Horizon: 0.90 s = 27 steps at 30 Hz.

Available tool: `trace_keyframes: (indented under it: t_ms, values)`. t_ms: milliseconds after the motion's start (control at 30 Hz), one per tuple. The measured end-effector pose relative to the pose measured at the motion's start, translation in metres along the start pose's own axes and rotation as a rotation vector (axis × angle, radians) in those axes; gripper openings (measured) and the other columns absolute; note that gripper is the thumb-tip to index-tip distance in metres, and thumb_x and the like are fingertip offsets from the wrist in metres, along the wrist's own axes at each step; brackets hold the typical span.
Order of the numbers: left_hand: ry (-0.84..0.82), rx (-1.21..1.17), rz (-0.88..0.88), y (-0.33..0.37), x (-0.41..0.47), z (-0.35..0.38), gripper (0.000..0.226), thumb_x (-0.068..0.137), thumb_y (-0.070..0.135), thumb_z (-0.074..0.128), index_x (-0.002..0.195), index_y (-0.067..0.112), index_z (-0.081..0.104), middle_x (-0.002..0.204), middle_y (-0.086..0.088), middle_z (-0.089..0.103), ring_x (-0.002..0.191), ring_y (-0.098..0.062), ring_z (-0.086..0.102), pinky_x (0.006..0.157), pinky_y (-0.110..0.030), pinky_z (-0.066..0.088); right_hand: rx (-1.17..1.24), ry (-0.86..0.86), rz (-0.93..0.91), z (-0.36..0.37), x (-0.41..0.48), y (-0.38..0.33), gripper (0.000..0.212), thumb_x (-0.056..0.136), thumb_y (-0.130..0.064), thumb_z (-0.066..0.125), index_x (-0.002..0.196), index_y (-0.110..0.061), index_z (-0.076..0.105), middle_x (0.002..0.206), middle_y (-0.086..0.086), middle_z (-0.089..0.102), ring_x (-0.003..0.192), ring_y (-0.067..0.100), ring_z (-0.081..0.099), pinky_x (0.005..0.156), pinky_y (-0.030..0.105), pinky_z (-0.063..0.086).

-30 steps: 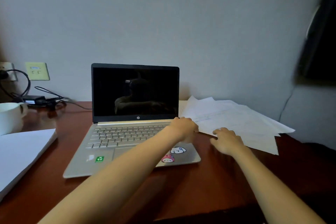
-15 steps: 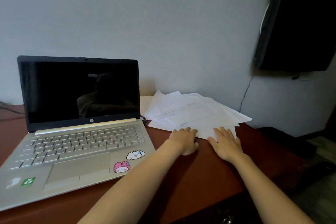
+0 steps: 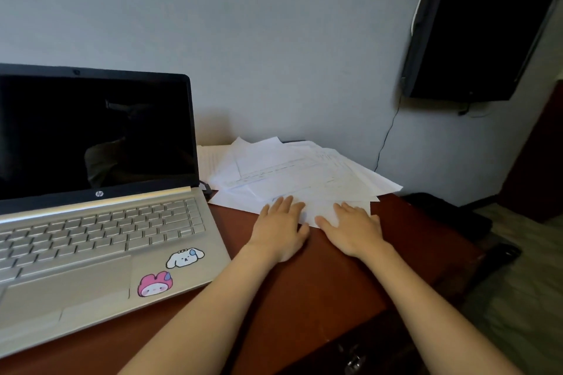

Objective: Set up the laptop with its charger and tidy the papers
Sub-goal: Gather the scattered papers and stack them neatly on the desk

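A silver laptop (image 3: 100, 231) stands open on the left of the red-brown desk (image 3: 320, 289), its screen dark, with two cartoon stickers on the palm rest. To its right, against the wall, lies a loose fan of white papers (image 3: 298, 173). My left hand (image 3: 281, 228) lies flat with straight fingers on the near edge of the papers. My right hand (image 3: 353, 227) lies flat beside it, fingers spread on the same sheets. No charger is in view.
A dark flat screen (image 3: 475, 24) hangs on the wall at the upper right, a thin cable (image 3: 387, 137) dropping from it behind the desk. The desk's right edge falls off to the floor, where dark objects (image 3: 451, 216) lie.
The view has swung right and closer, so the laptop sits further left. Both hands moved forward from the bare desk onto the near edge of the papers and flattened there.
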<state>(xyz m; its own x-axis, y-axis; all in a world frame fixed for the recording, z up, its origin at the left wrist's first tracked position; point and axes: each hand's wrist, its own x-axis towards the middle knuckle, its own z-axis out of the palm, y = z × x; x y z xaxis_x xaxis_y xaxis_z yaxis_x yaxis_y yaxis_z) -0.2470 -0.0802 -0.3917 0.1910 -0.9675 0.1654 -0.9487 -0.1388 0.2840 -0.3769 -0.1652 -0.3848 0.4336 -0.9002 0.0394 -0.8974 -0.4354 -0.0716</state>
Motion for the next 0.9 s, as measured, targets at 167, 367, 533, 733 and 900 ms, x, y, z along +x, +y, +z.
trace_keyframes:
  t_ms: [167,367,533,733,900]
  values:
    - [0.016,0.009,-0.062,0.001,0.000,-0.001,0.051,0.100,0.041,0.027,0.147,0.020,0.026,0.158,-0.005,0.011,0.146,-0.021,0.005,0.118,-0.039,0.005,-0.151,0.133,-0.114,-0.007,-0.031,-0.004,0.066,0.091,-0.062,0.026,0.119,-0.013,0.058,0.124,0.007,0.060,0.116,0.026,0.050,0.098,0.040,0.032]
    - [0.007,-0.011,-0.064,0.002,-0.004,-0.002,0.047,0.100,0.040,0.026,0.141,0.021,0.038,0.158,-0.008,0.012,0.146,-0.023,0.006,0.117,-0.041,0.006,-0.139,0.231,-0.176,-0.015,-0.061,0.000,0.051,0.097,-0.044,0.030,0.093,-0.010,0.069,0.095,0.007,0.069,0.092,0.024,0.059,0.082,0.031,0.038]
    - [-0.025,-0.020,-0.002,0.000,-0.003,0.000,0.043,0.100,0.039,0.025,0.139,0.031,0.042,0.158,-0.008,0.011,0.146,-0.025,0.007,0.117,-0.041,0.007,0.398,0.359,0.073,-0.009,-0.058,0.028,0.030,0.095,-0.024,0.044,0.103,-0.009,0.070,0.106,0.009,0.069,0.095,0.024,0.062,0.077,0.027,0.046]
    - [-0.063,-0.014,0.013,0.001,0.000,0.000,0.039,0.100,0.038,0.027,0.136,0.039,0.044,0.158,-0.006,0.010,0.146,-0.023,0.005,0.117,-0.040,0.006,0.761,0.420,0.467,-0.008,-0.020,0.059,0.050,0.089,-0.018,0.056,0.134,-0.002,0.039,0.131,0.018,0.050,0.122,0.035,0.046,0.089,0.033,0.043]
    - [-0.099,0.063,-0.109,0.002,0.010,0.004,0.047,0.099,0.043,0.022,0.145,0.038,0.029,0.151,-0.012,0.020,0.143,-0.027,0.012,0.117,-0.045,0.009,0.980,0.347,0.580,-0.020,0.003,0.054,0.052,0.084,-0.014,0.064,0.127,0.004,0.039,0.126,0.020,0.053,0.113,0.036,0.054,0.076,0.033,0.046]
